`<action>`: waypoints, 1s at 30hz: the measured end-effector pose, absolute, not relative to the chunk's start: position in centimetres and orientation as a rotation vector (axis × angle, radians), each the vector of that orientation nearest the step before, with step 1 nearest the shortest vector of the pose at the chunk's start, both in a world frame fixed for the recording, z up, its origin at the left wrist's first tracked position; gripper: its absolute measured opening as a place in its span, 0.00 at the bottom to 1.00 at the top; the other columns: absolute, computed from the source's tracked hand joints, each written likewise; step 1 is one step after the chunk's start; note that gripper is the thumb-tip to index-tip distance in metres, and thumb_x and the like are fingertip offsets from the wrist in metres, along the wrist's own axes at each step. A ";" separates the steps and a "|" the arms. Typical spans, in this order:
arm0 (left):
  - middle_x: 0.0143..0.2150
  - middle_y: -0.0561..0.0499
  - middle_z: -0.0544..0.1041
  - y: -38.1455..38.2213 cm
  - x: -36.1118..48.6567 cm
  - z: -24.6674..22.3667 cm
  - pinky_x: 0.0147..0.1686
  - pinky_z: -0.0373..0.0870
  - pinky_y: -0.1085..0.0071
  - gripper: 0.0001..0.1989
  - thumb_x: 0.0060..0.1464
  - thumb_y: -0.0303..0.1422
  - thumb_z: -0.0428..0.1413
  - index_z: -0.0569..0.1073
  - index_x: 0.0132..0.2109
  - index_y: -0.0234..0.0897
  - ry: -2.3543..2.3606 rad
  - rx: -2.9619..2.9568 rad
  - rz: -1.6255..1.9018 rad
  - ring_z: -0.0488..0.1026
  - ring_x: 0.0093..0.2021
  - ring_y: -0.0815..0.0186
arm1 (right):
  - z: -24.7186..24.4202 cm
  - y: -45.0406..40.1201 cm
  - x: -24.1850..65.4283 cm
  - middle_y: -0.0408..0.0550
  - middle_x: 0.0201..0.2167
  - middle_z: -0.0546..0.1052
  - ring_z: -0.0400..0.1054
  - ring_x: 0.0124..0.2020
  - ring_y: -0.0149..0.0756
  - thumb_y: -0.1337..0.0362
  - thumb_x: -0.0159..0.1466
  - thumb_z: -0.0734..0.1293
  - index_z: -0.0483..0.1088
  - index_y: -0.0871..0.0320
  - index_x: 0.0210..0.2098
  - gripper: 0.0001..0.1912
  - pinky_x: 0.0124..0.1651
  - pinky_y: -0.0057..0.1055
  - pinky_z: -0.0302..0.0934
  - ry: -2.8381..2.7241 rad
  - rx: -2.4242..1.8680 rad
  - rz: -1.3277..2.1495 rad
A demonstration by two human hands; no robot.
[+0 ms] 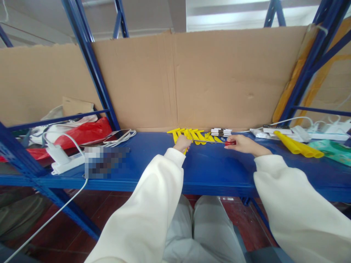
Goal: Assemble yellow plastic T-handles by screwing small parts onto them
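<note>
My right hand (241, 144) is closed on the red handle of a screwdriver (230, 143). Its thin shaft runs left across the shelf to my left hand (182, 143), whose fingers are wrapped round a yellow piece (185, 151); the contact at the shaft's tip is too small to make out. Behind and between the hands lie several flat yellow pieces (201, 136) in an overlapping row. A small stack of white and dark packets (221, 132) is just beyond the screwdriver, near the cardboard.
Cardboard (219, 80) stands behind the blue shelf (214, 171). To the left are a white power strip (68, 163), a phone (117, 136) with cable and a red bag (85, 132). Rolled yellow sheets (298, 146) and a green packet (333, 150) lie right, near blue uprights.
</note>
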State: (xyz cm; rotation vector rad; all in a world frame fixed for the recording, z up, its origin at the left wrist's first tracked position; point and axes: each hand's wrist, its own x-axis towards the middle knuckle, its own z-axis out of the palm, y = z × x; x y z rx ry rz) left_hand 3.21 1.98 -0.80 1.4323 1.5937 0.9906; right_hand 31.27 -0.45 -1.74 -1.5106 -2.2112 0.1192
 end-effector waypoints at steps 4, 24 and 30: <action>0.15 0.60 0.60 1.8 3.2 -0.7 0.24 0.61 0.75 0.11 0.55 0.18 0.61 0.70 0.30 0.35 1.612 1.418 0.992 0.64 0.18 0.70 | -1.3 -1.2 30.6 0.48 0.30 0.79 0.72 0.33 0.44 0.51 0.60 0.69 0.71 0.51 0.34 0.11 0.36 0.35 0.59 -2.139 -1.667 -0.195; 0.15 0.58 0.61 2.0 3.2 -0.5 0.24 0.64 0.74 0.08 0.60 0.20 0.55 0.74 0.34 0.32 1.663 1.497 0.922 0.66 0.19 0.68 | -0.8 -3.1 28.7 0.54 0.38 0.82 0.75 0.36 0.46 0.66 0.65 0.64 0.72 0.56 0.45 0.10 0.34 0.33 0.58 -2.189 -1.780 -0.697; 0.15 0.58 0.61 1.9 3.2 -0.5 0.24 0.64 0.75 0.08 0.60 0.20 0.57 0.73 0.32 0.33 1.630 1.495 0.934 0.66 0.19 0.70 | -0.7 -2.9 29.5 0.55 0.40 0.83 0.77 0.38 0.46 0.63 0.66 0.65 0.75 0.55 0.41 0.07 0.36 0.33 0.61 -2.180 -1.667 -0.701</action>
